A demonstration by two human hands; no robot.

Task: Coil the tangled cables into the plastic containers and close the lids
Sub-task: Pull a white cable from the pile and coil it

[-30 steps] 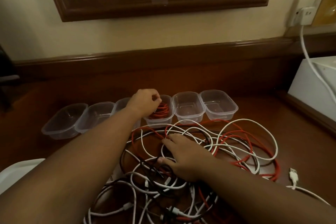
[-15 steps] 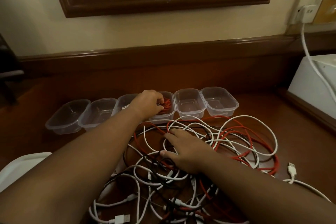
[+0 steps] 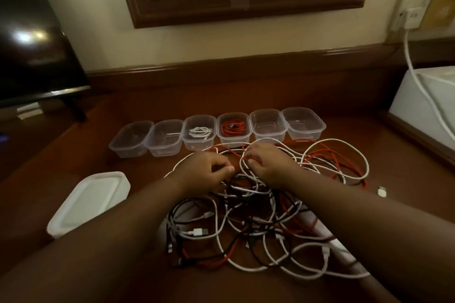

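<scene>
Six clear plastic containers stand in a row at the back of the wooden desk. The third from the left (image 3: 199, 133) holds a coiled white cable, and the fourth (image 3: 234, 128) holds a coiled red cable (image 3: 232, 127). The other containers (image 3: 268, 123) look empty. A tangle of white, red and black cables (image 3: 258, 219) lies in front of them. My left hand (image 3: 205, 172) sits on the tangle's far edge, fingers curled, thumb against forefinger on a cable. My right hand (image 3: 270, 167) pinches a white cable loop (image 3: 242, 163) beside it.
A stack of white lids (image 3: 88, 202) lies at the near left. A white box (image 3: 423, 106) with a plugged-in cord (image 3: 418, 81) stands at the right. A dark screen (image 3: 29, 39) is at the far left. A loose white plug (image 3: 382, 190) lies right of the tangle.
My left hand left the container with the red cable and came down onto the tangle. My right hand lifted from lying flat on the pile and now pinches a white loop.
</scene>
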